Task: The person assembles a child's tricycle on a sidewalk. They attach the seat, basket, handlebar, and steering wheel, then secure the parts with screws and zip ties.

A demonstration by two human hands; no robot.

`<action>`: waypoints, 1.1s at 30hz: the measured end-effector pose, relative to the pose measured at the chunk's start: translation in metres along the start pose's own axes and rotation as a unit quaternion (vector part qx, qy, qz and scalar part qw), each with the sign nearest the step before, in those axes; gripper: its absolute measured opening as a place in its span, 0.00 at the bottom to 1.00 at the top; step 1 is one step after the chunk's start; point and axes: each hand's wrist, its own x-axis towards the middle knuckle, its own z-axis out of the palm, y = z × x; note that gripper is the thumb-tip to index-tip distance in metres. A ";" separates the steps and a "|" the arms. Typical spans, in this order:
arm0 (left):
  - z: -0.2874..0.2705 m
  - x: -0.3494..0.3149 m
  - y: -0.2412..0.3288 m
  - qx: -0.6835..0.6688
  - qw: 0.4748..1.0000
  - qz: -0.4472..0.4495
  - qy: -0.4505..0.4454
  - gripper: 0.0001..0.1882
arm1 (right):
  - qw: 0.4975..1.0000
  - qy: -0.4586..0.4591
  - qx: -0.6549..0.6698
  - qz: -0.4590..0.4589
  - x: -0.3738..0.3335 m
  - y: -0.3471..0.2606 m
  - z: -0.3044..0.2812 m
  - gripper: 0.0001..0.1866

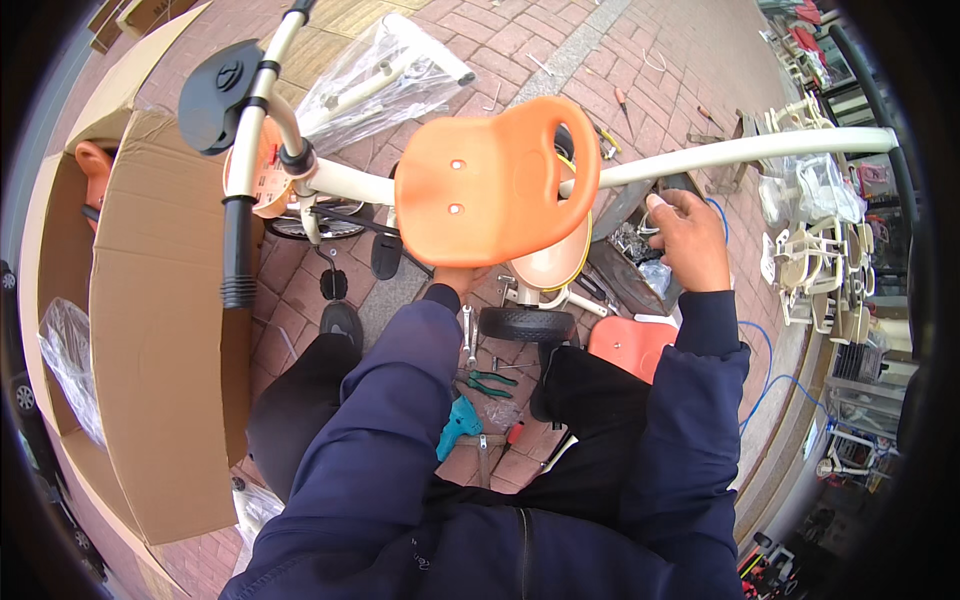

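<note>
A child's tricycle stands in front of me, with an orange plastic seat [465,190] on its cream frame [350,183]. My left hand [462,278] reaches under the near edge of the seat; its fingers are hidden there. To the right, my right hand [692,240] is raised beside an open metal box [632,275] of small hardware. Its fingers are curled in toward the thumb; whatever they hold is too small to make out. Beyond it runs the cream push bar [750,150]. The handlebar [245,170] with a black grip points toward me.
A large cardboard box [165,330] stands at the left. Between my feet lie wrenches [469,335], green-handled pliers [490,383], a teal power tool [459,425] and a screwdriver [512,435]. A red-orange seat [630,345] lies near my right knee. Cream parts [820,270] are stacked at right.
</note>
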 end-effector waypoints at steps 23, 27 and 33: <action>0.011 0.041 0.037 0.081 0.989 0.049 0.110 0.24 | 0.960 0.080 0.251 -0.096 0.042 0.002 0.013 0.20; 0.013 0.030 0.037 0.082 0.989 0.037 0.120 0.25 | 0.932 0.085 0.345 -0.071 0.041 -0.007 0.009 0.15; 0.016 0.027 0.033 0.074 0.990 0.016 0.116 0.25 | 0.936 0.075 0.341 -0.049 0.040 -0.008 0.009 0.12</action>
